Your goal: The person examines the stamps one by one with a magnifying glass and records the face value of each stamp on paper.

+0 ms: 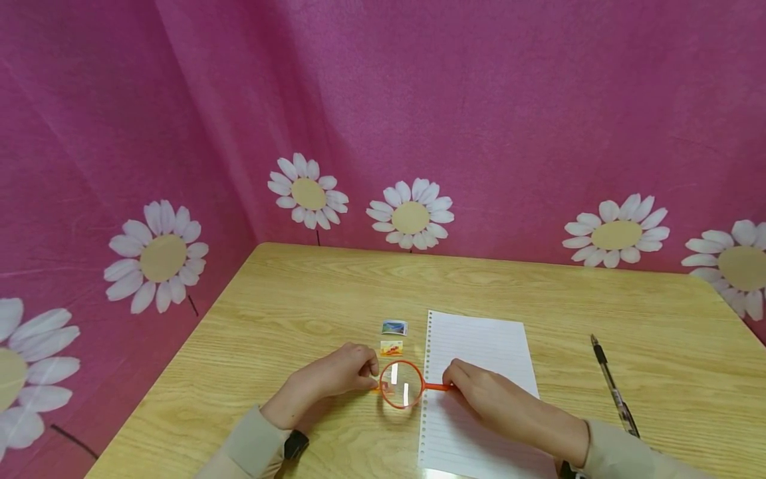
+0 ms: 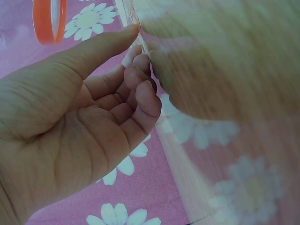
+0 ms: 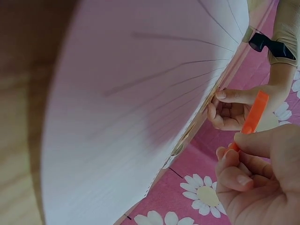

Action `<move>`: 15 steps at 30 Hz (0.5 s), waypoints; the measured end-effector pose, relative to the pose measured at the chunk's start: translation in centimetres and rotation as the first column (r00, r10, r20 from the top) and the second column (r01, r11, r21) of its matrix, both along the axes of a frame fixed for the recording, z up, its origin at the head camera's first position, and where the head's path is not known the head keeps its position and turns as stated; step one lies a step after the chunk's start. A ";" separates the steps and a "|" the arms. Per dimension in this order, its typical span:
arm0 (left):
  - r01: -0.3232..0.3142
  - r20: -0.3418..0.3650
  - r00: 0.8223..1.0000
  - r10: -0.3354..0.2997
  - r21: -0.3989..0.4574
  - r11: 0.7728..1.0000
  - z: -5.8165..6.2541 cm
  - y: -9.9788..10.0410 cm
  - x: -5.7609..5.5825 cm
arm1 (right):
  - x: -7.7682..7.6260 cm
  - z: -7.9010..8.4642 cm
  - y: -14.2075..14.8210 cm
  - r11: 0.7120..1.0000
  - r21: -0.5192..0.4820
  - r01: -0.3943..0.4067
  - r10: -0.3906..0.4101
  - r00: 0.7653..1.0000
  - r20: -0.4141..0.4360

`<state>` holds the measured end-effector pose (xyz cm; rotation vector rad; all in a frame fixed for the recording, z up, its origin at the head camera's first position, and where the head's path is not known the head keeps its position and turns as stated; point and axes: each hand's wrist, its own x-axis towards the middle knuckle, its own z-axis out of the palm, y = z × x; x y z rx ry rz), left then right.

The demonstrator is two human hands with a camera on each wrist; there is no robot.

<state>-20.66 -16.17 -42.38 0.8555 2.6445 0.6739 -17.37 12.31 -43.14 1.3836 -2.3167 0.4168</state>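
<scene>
My right hand point(image 1: 491, 396) pinches the handle of an orange-red magnifying glass point(image 1: 424, 385) above the table. Its clear round lens lies over a small orange and red stamp point(image 1: 386, 387). At that stamp's left edge are the thumb and curled fingers of my left hand point(image 1: 335, 376); whether they pinch it or only touch it is unclear. Two more stamps lie farther back, a yellow one point(image 1: 391, 348) and a blue-green one point(image 1: 394, 327). In the right wrist view, the orange handle point(image 3: 255, 112) sticks out from between thumb and fingers.
A lined sheet of paper point(image 1: 479, 339) with punched holes lies partly under my right hand. Farther right, a black pen point(image 1: 613, 386) rests on the wooden table point(image 1: 299, 286). A pink curtain point(image 1: 479, 120) with white daisies hangs behind and to the left.
</scene>
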 end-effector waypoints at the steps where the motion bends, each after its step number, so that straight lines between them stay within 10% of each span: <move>1: -0.002 0.003 1.000 0.002 0.002 1.000 0.0 0.0 0.0 | 0.0 0.0 0.0 1.000 0.002 -0.002 0.002 1.000 0.001; 15: -0.002 0.022 1.000 0.002 0.009 1.000 -0.1 0.0 -0.1 | 0.0 -0.1 0.1 1.000 0.012 0.004 -0.004 1.000 -0.010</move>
